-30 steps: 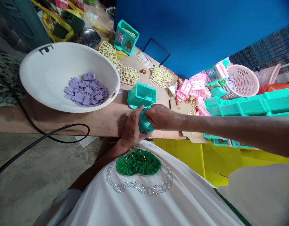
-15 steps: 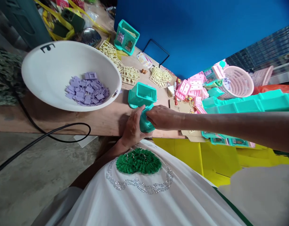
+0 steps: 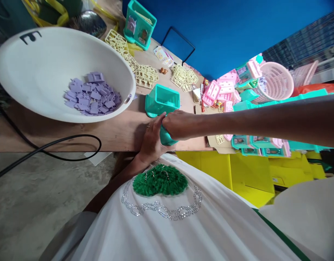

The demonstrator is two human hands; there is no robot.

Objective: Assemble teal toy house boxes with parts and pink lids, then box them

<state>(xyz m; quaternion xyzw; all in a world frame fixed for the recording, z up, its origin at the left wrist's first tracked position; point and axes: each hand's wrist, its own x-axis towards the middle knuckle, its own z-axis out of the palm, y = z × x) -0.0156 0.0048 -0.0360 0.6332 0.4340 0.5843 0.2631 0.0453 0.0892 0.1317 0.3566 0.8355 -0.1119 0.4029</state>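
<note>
My left hand (image 3: 152, 139) is wrapped round the near side of a small teal plastic box (image 3: 167, 136) at the table's front edge. My right hand (image 3: 177, 124) is a closed fist pressed at the same box's top, covering most of it; what its fingers hold, if anything, is hidden. Just beyond both hands stands a second teal plastic box (image 3: 163, 99), open at the top. To the left, a big white bowl (image 3: 55, 54) contains a heap of small lilac plastic pieces (image 3: 94, 96).
Cream plastic frames (image 3: 146, 76) lie behind the second box, near a teal box with stickers (image 3: 140, 25). Pink plastic parts (image 3: 223, 90) and a pink basket (image 3: 278, 81) are at the right. A blue panel (image 3: 210, 32) borders the back; a black cable (image 3: 71, 137) loops at the left.
The view has shifted, so the bowl and table appear higher and further left. My right fist has turned and pressed closer over the box; my left hand keeps its hold.
</note>
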